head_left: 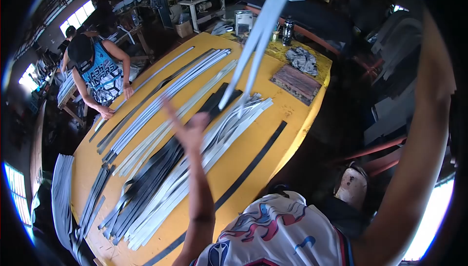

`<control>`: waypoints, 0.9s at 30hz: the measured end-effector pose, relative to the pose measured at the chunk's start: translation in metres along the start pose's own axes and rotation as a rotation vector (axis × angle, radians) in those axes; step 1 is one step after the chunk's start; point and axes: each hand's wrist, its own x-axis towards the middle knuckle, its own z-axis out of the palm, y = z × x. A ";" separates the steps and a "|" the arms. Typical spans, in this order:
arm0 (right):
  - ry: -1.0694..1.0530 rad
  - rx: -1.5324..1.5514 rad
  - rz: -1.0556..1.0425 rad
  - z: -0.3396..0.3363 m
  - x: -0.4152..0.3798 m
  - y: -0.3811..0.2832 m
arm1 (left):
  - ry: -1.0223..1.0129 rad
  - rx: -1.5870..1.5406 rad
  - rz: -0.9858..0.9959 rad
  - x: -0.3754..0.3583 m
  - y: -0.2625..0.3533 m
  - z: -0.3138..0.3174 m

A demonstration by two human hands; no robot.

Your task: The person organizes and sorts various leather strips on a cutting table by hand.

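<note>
My left hand [191, 130] is stretched out over the yellow table, with its fingers apart and somewhat blurred. It is above a bundle of black strips [161, 168] and beside a bundle of whitish strips [195, 163]. My right arm is raised along the right side, and its hand is out of view. Long pale strips [263, 27] hang down from the top edge, their lower ends over the whitish bundle; what holds them is hidden. A single black strip [253, 163] lies nearest my body.
Across the yellow table [297, 124], a co-worker [100, 63] handles a thin strip. Further bundles of grey strips [170, 100] lie between us. At the far right end are a reddish-brown block [296, 84], crumpled plastic [301, 60] and a dark bottle [288, 29]. Grey strips [63, 202] hang off the left edge.
</note>
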 end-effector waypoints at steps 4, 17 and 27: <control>0.084 -0.094 0.001 -0.075 -0.021 -0.047 | -0.368 -0.322 0.115 -0.031 0.138 0.147; 0.365 -0.366 0.076 -0.286 -0.130 -0.085 | -0.790 -0.478 0.267 -0.034 0.162 0.228; 0.388 -0.371 0.038 -0.345 -0.030 0.032 | -1.015 -0.456 0.130 -0.096 0.161 0.383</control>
